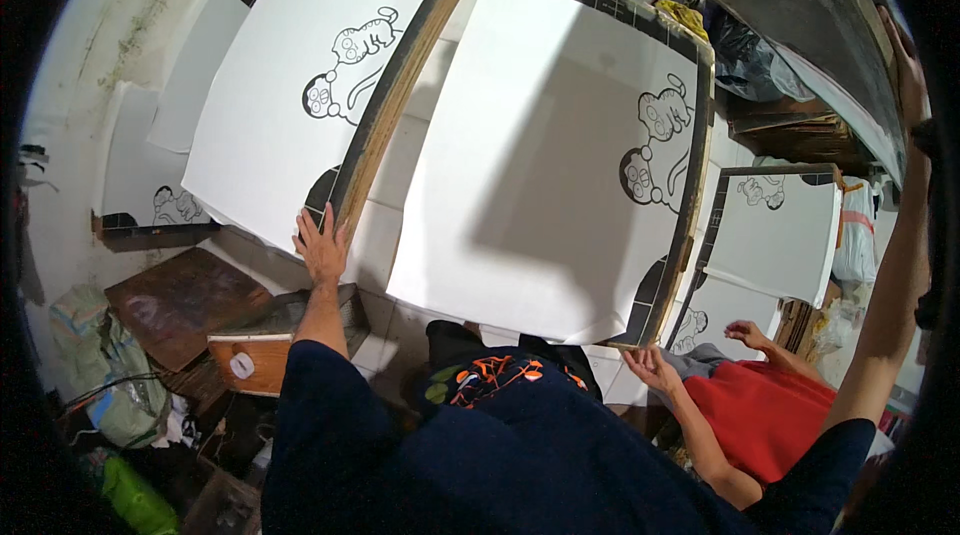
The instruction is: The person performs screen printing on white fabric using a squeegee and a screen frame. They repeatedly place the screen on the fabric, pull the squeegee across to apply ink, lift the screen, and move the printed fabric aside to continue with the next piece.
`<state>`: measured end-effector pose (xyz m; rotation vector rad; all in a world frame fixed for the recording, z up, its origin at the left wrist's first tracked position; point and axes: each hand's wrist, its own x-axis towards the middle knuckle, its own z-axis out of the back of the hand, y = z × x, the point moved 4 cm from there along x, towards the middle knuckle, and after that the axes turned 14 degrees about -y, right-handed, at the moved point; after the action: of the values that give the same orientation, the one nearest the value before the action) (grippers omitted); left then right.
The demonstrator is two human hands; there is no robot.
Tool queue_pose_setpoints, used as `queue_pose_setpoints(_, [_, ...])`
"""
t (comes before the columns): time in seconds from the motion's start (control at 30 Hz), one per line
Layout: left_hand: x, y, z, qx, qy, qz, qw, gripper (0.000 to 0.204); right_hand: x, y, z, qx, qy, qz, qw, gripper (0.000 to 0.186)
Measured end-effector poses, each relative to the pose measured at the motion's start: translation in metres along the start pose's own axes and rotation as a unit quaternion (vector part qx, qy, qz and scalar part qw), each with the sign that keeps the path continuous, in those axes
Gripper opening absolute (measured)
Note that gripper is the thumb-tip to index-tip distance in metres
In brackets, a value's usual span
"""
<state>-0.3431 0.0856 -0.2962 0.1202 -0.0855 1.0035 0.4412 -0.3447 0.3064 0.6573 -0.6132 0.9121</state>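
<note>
My left hand (322,247) lies with fingers spread on the near corner of a dark-edged board (400,85). On that board is a white fabric sheet (265,75) printed with a black-outlined cartoon child and cat. In front of me, a second board (690,235) bears a larger white sheet (450,175) with the same print along its right side, and a broad shadow falls across it. At the far right my raised right hand (904,60) grips the edge of a tilted, dark framed screen (800,5); its fingers show only in part.
A co-worker in a red shirt (760,410) sits at the right, one hand (655,370) near the second board's corner. Another printed sheet (780,235) lies beyond. Sacks (110,355), a brown panel (190,305) and a wooden box (255,365) crowd the lower left.
</note>
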Motion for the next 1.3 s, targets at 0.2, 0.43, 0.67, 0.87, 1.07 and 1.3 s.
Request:
queue_pose_setpoints(0.2, [0.037,-0.012,0.027,0.055,0.068,-0.104,0.991,0.067,-0.003,0.064,-0.016,-0.005,-0.068,-0.072,0.995,0.049])
queue_pose_setpoints(0.43, [0.073,-0.050,0.060,-0.035,0.152,-0.186,0.970,0.096,-0.008,0.073,-0.028,-0.007,-0.053,-0.083,0.995,0.074])
queue_pose_setpoints(0.67, [0.115,-0.161,0.129,-0.176,0.086,-0.296,0.935,0.107,-0.029,0.128,-0.011,-0.132,-0.072,-0.145,0.978,0.062])
queue_pose_setpoints(0.87, [-0.035,-0.344,0.204,-0.192,0.094,-0.353,0.911,0.075,-0.044,0.153,-0.007,-0.187,-0.126,-0.071,0.972,0.065])
queue_pose_setpoints(1.07, [-0.084,-0.238,0.120,-0.396,-0.003,-0.234,0.888,0.074,-0.031,0.132,-0.007,-0.184,-0.075,-0.153,0.968,0.068])
queue_pose_setpoints(1.3, [-0.036,0.020,0.051,-0.363,0.007,0.262,0.894,0.074,-0.031,0.132,-0.007,-0.235,-0.072,-0.108,0.963,0.078])
